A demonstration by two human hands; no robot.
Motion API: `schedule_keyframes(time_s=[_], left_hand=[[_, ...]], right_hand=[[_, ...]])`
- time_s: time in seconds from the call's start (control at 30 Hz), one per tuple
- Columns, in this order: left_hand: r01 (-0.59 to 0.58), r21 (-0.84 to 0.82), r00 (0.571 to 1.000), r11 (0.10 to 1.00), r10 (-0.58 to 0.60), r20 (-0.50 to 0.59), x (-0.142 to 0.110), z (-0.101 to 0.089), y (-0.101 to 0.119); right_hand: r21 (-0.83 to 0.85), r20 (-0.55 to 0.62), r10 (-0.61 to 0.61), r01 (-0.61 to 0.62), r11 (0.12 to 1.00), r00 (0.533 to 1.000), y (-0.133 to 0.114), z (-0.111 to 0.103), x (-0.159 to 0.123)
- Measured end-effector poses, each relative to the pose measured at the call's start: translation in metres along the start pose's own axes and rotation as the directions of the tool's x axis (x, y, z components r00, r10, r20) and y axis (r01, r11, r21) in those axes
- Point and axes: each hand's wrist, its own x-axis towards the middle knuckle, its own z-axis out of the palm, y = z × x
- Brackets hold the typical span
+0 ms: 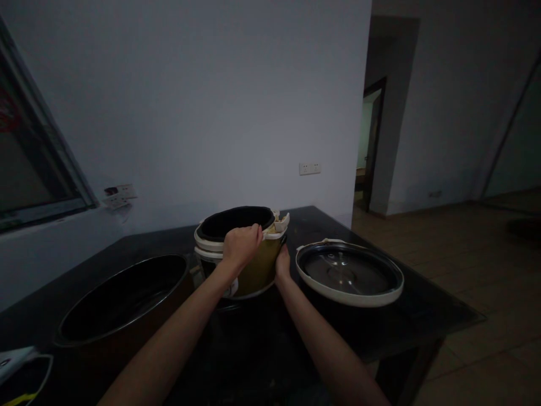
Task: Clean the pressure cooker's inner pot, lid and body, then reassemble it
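A rice cooker body (257,264) with a gold-coloured side, a white rim and a dark hollow inside stands slightly tilted on the black table (253,349). My left hand (242,246) is closed over its near rim, fingers curled toward the inside. Against the lower right side of the cooker, my right hand (283,263) holds it, with most fingers hidden behind. The hinge area (279,222) at the back right of the rim looks broken. To the right lies the detached round lid (350,274), its inner metal face turned up.
A dark inner pot (127,299) with a wide opening stands at the left of the table. At the lower left edge are a white item (17,361) and a pale loop. Wall sockets (310,168) sit behind the table; tiled floor (486,332) lies to the right.
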Motion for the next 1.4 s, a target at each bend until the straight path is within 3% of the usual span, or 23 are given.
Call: schedule_keyframes(time_s=[0.17, 0.4, 0.5, 0.67, 0.87, 1.07, 1.2, 1.3, 1.4], left_hand=[[-0.023, 0.006, 0.999, 1.000, 0.023, -0.041, -0.002, 0.004, -0.006], [-0.059, 0.003, 0.996, 0.998, 0.059, -0.072, -0.006, 0.007, -0.022], [-0.076, 0.004, 0.994, 0.997, 0.076, -0.076, -0.010, 0.006, -0.029], [-0.119, -0.005, 0.989, 0.993, 0.118, -0.086, -0.018, 0.004, -0.045], [-0.171, -0.035, 0.981, 0.985, 0.166, -0.103, -0.028, 0.007, -0.066], [-0.157, -0.041, 0.982, 0.987, 0.152, -0.109, -0.031, 0.005, -0.066], [-0.125, -0.037, 0.988, 0.991, 0.120, -0.099, -0.032, 0.003, -0.062], [-0.113, -0.034, 0.989, 0.993, 0.109, -0.102, -0.033, 0.002, -0.061], [-0.109, -0.031, 0.989, 0.994, 0.105, -0.101, -0.033, 0.002, -0.059]], right_hand=[[0.018, -0.014, 0.083, -0.083, 0.996, 0.996, 0.000, 0.000, -0.023], [0.033, 0.096, 0.145, -0.149, 0.988, 0.985, -0.015, 0.003, -0.115], [0.032, 0.151, 0.167, -0.174, 0.984, 0.974, -0.026, 0.006, -0.137], [-0.008, 0.121, 0.069, -0.069, 0.998, 0.990, -0.038, 0.008, -0.127], [-0.057, 0.034, -0.041, 0.043, 0.997, 0.999, -0.036, 0.006, -0.072], [-0.048, 0.053, -0.055, 0.058, 0.997, 0.997, -0.040, 0.001, -0.024], [-0.066, 0.036, -0.060, 0.062, 0.996, 0.998, -0.044, 0.003, -0.048], [-0.104, 0.063, -0.092, 0.098, 0.990, 0.994, -0.045, 0.007, -0.096], [-0.083, 0.169, -0.058, 0.073, 0.994, 0.984, -0.045, 0.013, -0.139]])
